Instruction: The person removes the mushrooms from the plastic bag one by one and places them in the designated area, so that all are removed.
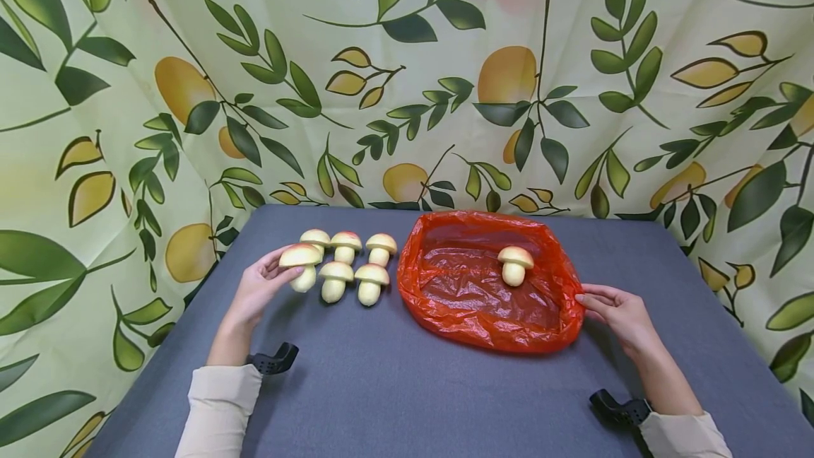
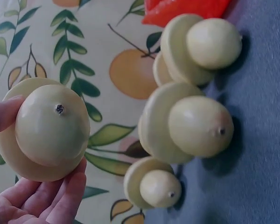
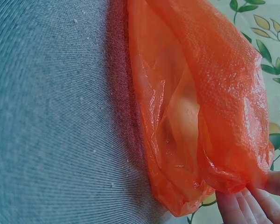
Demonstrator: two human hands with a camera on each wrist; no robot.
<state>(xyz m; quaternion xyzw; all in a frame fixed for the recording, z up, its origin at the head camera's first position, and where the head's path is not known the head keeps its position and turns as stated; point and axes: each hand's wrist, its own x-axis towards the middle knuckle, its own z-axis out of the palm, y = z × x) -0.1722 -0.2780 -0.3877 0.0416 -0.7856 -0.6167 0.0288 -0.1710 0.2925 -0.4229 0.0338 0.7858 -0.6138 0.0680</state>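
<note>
My left hand point(image 1: 263, 281) holds a toy mushroom point(image 1: 300, 266) by its cap, raised off the table at the left. In the left wrist view the stem end of that mushroom point(image 2: 53, 126) faces the camera, thumb on one side and fingers beneath. Several like mushrooms point(image 1: 371, 283), pale with reddish cap tops, stand in two rows just to its right. A red plastic bag point(image 1: 490, 341) lies wide-mouthed right of them, with one mushroom point(image 1: 515, 265) inside. At the bag's right rim my right hand point(image 1: 620, 313) pinches the plastic between thumb and fingers point(image 3: 233, 207).
A grey-blue cloth covers the table point(image 1: 407, 401). Behind it hangs a curtain point(image 1: 445, 140) printed with leaves and fruit. Each wrist wears a black camera mount point(image 1: 275, 359).
</note>
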